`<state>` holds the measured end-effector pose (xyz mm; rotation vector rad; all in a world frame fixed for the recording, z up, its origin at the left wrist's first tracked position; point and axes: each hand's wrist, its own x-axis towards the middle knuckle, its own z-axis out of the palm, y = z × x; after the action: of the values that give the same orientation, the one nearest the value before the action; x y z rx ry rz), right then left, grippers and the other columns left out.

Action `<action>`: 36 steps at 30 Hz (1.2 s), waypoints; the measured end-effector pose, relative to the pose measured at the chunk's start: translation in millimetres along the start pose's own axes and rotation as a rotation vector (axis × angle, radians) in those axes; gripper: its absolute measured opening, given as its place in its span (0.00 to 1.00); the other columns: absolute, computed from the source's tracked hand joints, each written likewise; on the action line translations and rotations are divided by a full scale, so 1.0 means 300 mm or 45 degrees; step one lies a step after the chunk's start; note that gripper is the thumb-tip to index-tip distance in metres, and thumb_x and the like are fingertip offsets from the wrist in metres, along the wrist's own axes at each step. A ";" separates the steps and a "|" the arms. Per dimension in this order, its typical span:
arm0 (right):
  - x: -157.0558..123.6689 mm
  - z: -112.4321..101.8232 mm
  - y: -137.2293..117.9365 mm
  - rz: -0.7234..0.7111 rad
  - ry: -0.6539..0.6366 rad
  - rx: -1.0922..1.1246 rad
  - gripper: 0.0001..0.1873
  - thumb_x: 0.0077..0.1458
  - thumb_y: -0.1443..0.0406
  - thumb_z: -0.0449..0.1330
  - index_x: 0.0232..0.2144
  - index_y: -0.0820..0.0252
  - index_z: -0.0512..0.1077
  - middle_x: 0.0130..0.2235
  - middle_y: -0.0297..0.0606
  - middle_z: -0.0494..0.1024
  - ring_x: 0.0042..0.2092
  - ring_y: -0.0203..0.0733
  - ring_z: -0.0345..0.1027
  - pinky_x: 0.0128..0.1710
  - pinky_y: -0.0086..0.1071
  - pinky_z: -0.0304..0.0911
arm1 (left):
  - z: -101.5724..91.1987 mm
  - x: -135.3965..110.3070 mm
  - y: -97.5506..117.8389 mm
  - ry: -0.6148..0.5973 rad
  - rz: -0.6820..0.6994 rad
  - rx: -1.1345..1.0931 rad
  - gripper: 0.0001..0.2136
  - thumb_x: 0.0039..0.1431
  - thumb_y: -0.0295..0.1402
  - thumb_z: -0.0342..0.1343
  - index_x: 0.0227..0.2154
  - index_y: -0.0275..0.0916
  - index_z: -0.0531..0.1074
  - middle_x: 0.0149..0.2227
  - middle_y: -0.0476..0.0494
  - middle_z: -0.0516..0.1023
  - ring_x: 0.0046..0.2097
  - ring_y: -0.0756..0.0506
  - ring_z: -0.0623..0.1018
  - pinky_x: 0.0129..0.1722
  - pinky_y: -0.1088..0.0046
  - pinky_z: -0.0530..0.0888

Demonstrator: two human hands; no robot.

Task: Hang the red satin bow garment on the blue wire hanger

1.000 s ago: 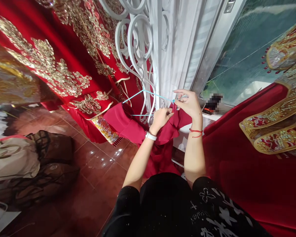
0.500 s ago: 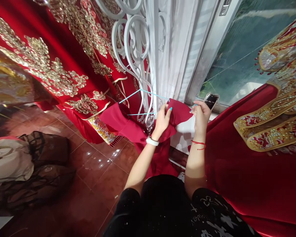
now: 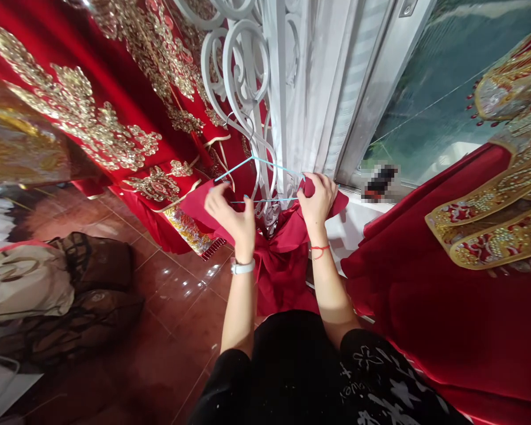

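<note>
Light-blue wire hanger (image 3: 232,170): hook end points up and is caught on the white scrolled grille (image 3: 243,71). Its long axis runs left-right across the view, and the lower bar is near level between our two hands. The red garment (image 3: 283,260) is draped over that bar. It is bunched at the middle, one flap sticks out past each hanger end, and the rest hangs straight down toward the tiled floor (image 3: 168,307). Right hand (image 3: 318,198): grip is closed into a fist, clamped on the red cloth at the hanger's right shoulder tip, knuckles up (red string on that wrist). Left hand (image 3: 230,215): fingers are loosely apart and lie against the left flap, with one fingertip at the lower bar. It is motion-blurred, so we cannot tell if that grip actually pinches cloth or wire. There is a white watch (image 3: 242,267) on the left wrist. A gold-embroidered red gown (image 3: 92,118) hangs just left of the grille, and another red gown (image 3: 425,283) is to our right. Dark bags (image 3: 84,283) sit on the floor, well apart from the hands.
</note>
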<state>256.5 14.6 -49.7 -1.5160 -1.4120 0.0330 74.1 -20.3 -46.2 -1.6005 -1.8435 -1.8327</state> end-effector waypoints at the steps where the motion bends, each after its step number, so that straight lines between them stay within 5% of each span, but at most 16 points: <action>1: 0.001 0.017 -0.010 0.036 -0.005 -0.050 0.22 0.58 0.70 0.58 0.52 0.51 0.78 0.59 0.44 0.76 0.65 0.58 0.63 0.70 0.61 0.52 | -0.024 0.032 -0.037 0.049 -0.029 0.109 0.30 0.57 0.30 0.62 0.62 0.36 0.64 0.66 0.31 0.68 0.72 0.31 0.61 0.75 0.47 0.53; 4: 0.020 0.028 -0.013 0.034 -0.074 -0.112 0.24 0.58 0.75 0.54 0.52 0.53 0.77 0.60 0.45 0.77 0.65 0.58 0.63 0.68 0.59 0.55 | -0.072 0.122 -0.151 0.000 -0.054 0.231 0.38 0.53 0.27 0.62 0.68 0.31 0.58 0.70 0.27 0.63 0.74 0.31 0.59 0.76 0.50 0.53; 10: 0.060 -0.035 -0.009 -0.001 -0.227 -0.175 0.25 0.58 0.77 0.53 0.52 0.54 0.77 0.56 0.44 0.80 0.59 0.55 0.70 0.61 0.51 0.65 | -0.136 0.187 -0.269 -0.195 0.046 0.205 0.26 0.57 0.21 0.52 0.60 0.36 0.71 0.61 0.34 0.77 0.65 0.37 0.74 0.70 0.55 0.67; 19: 0.043 -0.028 -0.045 0.072 -0.122 -0.189 0.22 0.57 0.77 0.56 0.49 0.55 0.79 0.55 0.41 0.82 0.56 0.54 0.73 0.59 0.47 0.65 | -0.130 0.176 -0.225 -0.131 0.028 0.356 0.24 0.58 0.29 0.62 0.59 0.37 0.73 0.60 0.34 0.79 0.63 0.34 0.76 0.66 0.53 0.70; 29: 0.082 -0.088 -0.054 0.031 -0.307 -0.392 0.22 0.64 0.73 0.52 0.49 0.54 0.82 0.45 0.45 0.86 0.47 0.52 0.78 0.50 0.40 0.66 | -0.161 0.210 -0.113 -0.377 0.055 0.813 0.23 0.65 0.22 0.45 0.60 0.32 0.73 0.59 0.25 0.79 0.61 0.30 0.77 0.62 0.48 0.70; 36: 0.211 -0.125 0.035 -0.174 -0.446 -0.253 0.22 0.56 0.75 0.53 0.39 0.52 0.85 0.41 0.39 0.86 0.47 0.50 0.78 0.54 0.41 0.67 | -0.220 0.280 -0.139 -0.453 0.004 0.881 0.23 0.65 0.24 0.47 0.60 0.34 0.74 0.40 0.31 0.83 0.49 0.31 0.82 0.59 0.49 0.72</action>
<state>306.9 40.8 -1.9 -1.6263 -1.8414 0.0797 -30.0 -11.5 1.2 -1.6850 -2.2501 -0.7638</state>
